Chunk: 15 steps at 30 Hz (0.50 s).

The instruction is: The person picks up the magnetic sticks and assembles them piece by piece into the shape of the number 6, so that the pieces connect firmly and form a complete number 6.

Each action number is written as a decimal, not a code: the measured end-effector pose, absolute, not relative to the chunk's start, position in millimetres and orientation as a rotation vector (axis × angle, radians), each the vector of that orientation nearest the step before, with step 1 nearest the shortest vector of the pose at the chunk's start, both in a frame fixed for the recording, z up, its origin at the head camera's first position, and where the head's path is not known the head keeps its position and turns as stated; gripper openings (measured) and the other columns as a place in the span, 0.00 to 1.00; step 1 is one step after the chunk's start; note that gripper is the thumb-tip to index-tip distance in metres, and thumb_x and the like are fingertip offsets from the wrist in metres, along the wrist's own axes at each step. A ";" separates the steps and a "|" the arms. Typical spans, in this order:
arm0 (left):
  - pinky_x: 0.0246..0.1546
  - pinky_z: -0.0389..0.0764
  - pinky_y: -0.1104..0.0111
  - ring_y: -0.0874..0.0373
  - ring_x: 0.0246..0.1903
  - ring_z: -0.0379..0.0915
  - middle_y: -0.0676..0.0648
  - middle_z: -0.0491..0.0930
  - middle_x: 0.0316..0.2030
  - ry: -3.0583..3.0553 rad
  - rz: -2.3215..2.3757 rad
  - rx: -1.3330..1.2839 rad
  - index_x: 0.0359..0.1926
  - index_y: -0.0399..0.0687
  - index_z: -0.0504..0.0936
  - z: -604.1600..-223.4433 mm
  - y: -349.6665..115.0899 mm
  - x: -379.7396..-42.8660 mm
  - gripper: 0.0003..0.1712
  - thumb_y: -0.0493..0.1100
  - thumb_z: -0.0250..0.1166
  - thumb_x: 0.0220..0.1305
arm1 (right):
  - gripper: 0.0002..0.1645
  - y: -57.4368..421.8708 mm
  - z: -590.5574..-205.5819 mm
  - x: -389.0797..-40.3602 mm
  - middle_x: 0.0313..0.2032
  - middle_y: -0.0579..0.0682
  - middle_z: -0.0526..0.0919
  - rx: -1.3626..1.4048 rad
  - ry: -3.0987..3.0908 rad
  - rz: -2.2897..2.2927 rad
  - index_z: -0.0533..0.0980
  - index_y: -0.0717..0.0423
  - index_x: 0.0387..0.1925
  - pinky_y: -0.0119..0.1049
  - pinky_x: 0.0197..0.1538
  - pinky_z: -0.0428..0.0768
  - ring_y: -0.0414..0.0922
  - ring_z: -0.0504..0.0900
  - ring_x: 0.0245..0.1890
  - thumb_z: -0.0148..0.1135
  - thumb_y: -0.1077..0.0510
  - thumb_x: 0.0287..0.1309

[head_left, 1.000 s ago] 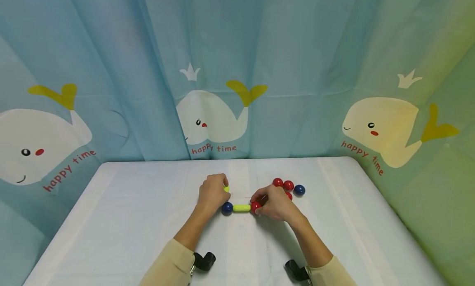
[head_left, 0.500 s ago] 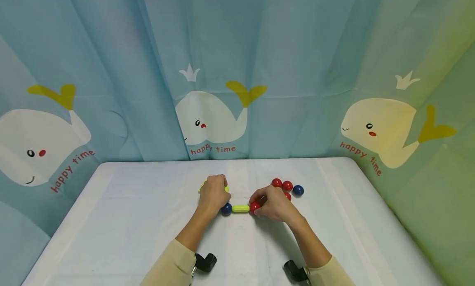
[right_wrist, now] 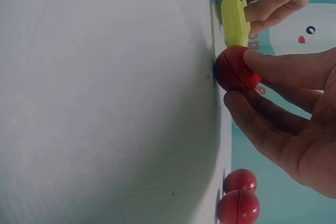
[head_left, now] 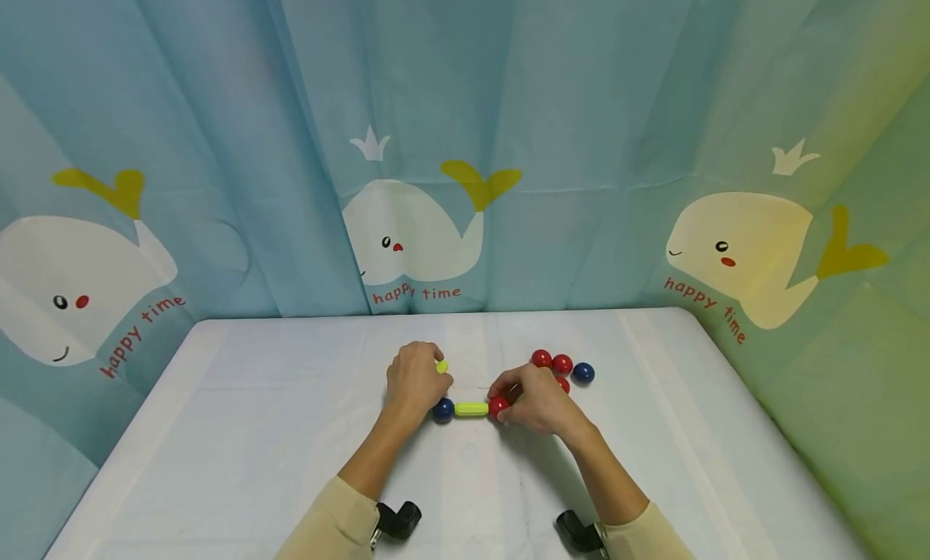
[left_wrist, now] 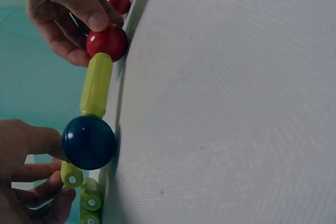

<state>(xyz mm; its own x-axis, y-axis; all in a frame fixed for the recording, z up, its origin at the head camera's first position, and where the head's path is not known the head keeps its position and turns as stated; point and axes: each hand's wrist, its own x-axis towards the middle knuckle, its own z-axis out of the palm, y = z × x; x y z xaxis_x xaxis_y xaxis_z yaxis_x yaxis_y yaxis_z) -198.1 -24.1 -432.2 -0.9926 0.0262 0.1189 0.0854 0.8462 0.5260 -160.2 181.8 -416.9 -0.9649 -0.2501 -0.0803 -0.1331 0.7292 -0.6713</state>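
A blue ball (head_left: pixel 443 410), a yellow-green rod (head_left: pixel 471 410) and a red ball (head_left: pixel 498 406) form a straight joined line on the table. My right hand (head_left: pixel 539 399) pinches the red ball (right_wrist: pixel 237 70) between thumb and fingers. Just behind the blue ball, my left hand (head_left: pixel 416 380) holds another yellow-green stick (left_wrist: pixel 72 174) in its fingers, and its thumb is close to the blue ball (left_wrist: pixel 89 142). Whether that thumb touches the ball I cannot tell. More yellow-green sticks (left_wrist: pixel 91 201) lie past the left fingers, hidden by the hand in the head view.
Several loose red balls (head_left: pixel 563 364) and one dark blue ball (head_left: pixel 584 373) lie behind and right of my right hand. The white table (head_left: pixel 240 431) ends at a curtain (head_left: pixel 581 245) printed with whales. Black wrist mounts (head_left: pixel 399 520) sit at both sleeves.
My left hand has shifted slightly left and back with its stick, covering the sticks seen beyond it half a second ago. The right hand and the joined line stay nearly still.
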 end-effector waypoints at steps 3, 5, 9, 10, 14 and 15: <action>0.40 0.84 0.54 0.47 0.41 0.83 0.44 0.86 0.41 -2.897 -0.881 -0.084 0.42 0.44 0.90 -429.7 -25.0 -195.8 0.15 0.42 0.79 0.53 | 0.13 181.3 -416.7 -159.9 0.30 0.47 0.87 -0.306 2.765 -1.057 0.87 0.53 0.35 0.34 0.32 0.81 0.43 0.80 0.32 0.81 0.68 0.46; 0.40 0.84 0.55 0.48 0.41 0.82 0.44 0.85 0.41 -2.889 -0.902 -0.084 0.42 0.44 0.90 -427.6 -25.7 -194.1 0.15 0.41 0.79 0.53 | 0.13 181.0 -416.7 -159.8 0.30 0.47 0.87 -0.301 2.764 -1.058 0.87 0.53 0.35 0.34 0.32 0.81 0.43 0.80 0.32 0.81 0.68 0.46; 0.36 0.82 0.58 0.51 0.35 0.79 0.44 0.84 0.40 -2.879 -0.934 -0.086 0.41 0.44 0.89 -424.4 -27.9 -190.1 0.14 0.40 0.79 0.52 | 0.13 180.8 -416.8 -159.8 0.30 0.47 0.87 -0.293 2.761 -1.058 0.87 0.53 0.35 0.34 0.32 0.81 0.43 0.80 0.32 0.81 0.68 0.46; 0.35 0.81 0.59 0.52 0.34 0.78 0.44 0.84 0.40 -2.877 -0.941 -0.086 0.41 0.44 0.89 -423.9 -28.5 -189.2 0.14 0.40 0.79 0.52 | 0.13 180.8 -416.9 -159.8 0.30 0.47 0.87 -0.294 2.762 -1.057 0.87 0.53 0.35 0.34 0.32 0.81 0.43 0.80 0.32 0.81 0.68 0.46; 0.31 0.78 0.64 0.56 0.30 0.75 0.46 0.83 0.36 -2.860 -0.992 -0.085 0.41 0.43 0.89 -421.5 -31.4 -184.9 0.13 0.39 0.78 0.52 | 0.13 181.3 -417.5 -160.1 0.30 0.47 0.86 -0.307 2.769 -1.052 0.87 0.53 0.35 0.34 0.32 0.81 0.43 0.80 0.32 0.81 0.67 0.46; 0.30 0.77 0.65 0.56 0.29 0.74 0.47 0.82 0.34 -2.855 -1.006 -0.088 0.40 0.42 0.89 -420.7 -32.1 -183.7 0.13 0.39 0.78 0.52 | 0.13 181.5 -417.7 -160.1 0.30 0.47 0.86 -0.311 2.771 -1.049 0.87 0.53 0.35 0.34 0.32 0.81 0.43 0.80 0.32 0.81 0.67 0.46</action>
